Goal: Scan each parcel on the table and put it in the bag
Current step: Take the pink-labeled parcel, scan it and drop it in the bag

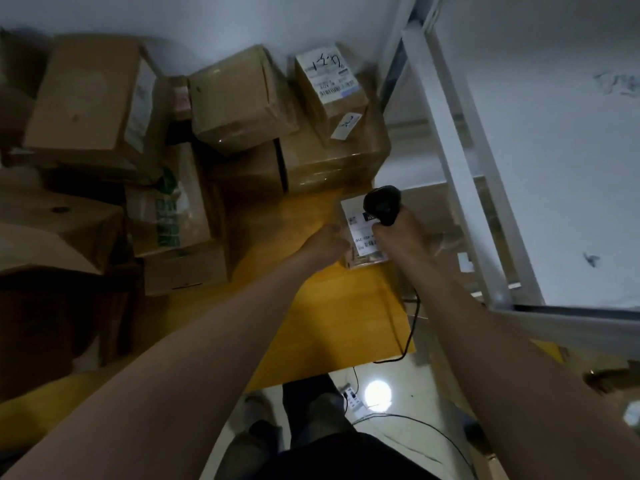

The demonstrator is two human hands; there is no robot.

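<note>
On yellow wooden table, near its far right edge: small brown cardboard parcel, glossy with tape. White shipping label on top carries a barcode and a QR square; the digits are too blurred to read. Left hand curled round parcel's left side. Right hand wrapped tight on black handheld scanner, head just over label. Behind, taped brown carton, label scrawled in black, illegible.

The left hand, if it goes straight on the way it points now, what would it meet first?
The small labelled parcel; the left hand seems already at its near side, though blur hides the contact.
</note>
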